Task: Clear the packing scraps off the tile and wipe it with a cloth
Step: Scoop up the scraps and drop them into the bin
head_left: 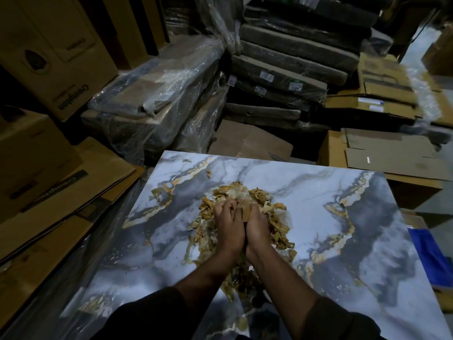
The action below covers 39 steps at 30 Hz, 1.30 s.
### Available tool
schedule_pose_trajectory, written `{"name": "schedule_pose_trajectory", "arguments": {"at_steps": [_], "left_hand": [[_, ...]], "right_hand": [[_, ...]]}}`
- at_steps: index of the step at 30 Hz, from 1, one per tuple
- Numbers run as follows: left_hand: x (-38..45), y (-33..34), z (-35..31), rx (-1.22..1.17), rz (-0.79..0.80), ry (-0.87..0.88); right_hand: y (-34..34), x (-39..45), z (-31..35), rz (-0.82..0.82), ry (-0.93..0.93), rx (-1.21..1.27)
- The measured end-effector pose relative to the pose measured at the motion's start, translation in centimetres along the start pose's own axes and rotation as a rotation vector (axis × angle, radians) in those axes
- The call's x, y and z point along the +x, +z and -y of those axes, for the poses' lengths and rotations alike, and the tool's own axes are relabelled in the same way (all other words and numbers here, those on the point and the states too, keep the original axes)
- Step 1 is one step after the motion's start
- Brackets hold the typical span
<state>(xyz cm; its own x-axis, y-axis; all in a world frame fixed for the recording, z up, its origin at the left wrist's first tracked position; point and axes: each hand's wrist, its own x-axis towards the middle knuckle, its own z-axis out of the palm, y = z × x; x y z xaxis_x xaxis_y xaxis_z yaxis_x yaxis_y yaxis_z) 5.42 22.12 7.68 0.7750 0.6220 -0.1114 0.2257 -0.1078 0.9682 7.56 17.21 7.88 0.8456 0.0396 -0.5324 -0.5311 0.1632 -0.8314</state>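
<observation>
Both hands side by side, left hand point(229, 225) and right hand point(257, 228) curled into the packing scraps point(277, 217), gripping a clump | scraps heaped mid-tile point(343, 241) | step: gathering, wiping not begun | next: lift the bundle clear without shedding bits | no cloth that I can see | carton point(58, 60) reads "Crompton"

Both hands point(241, 231) apparently gathering scraps point(274, 217) on tile point(343, 192).

Dim, murky shadows, soft focus, warped edges
</observation>
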Motion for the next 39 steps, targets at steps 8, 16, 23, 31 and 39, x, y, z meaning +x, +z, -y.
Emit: {"name": "schedule_pose_trajectory", "arguments": {"at_steps": [8, 16, 23, 31, 39], "left_hand": [[-0.8, -0.8, -1.5, -0.126, 0.063, -0.008], [-1.0, -0.8, -3.3, -0.262, -0.067, -0.07], [-1.8, 0.0, -3.1, -0.379, -0.058, -0.233], [-2.0, 0.1, -3.4, -0.134, 0.031, -0.072], [-4.7, 1.1, -3.3, -0.341, 0.268, -0.121]], "right_hand": [[0.9, 0.7, -0.5, 0.021, -0.076, -0.165], [0.8, -2.0, 1.3, 0.131, -0.055, 0.081], [-0.7, -2.9, 1.4, 0.097, -0.009, 0.16], [-1.5, -4.6, 1.7, 0.045, -0.112, 0.276], [-3.3, -7.0, 2.1, -0.135, -0.106, 0.348]]}}
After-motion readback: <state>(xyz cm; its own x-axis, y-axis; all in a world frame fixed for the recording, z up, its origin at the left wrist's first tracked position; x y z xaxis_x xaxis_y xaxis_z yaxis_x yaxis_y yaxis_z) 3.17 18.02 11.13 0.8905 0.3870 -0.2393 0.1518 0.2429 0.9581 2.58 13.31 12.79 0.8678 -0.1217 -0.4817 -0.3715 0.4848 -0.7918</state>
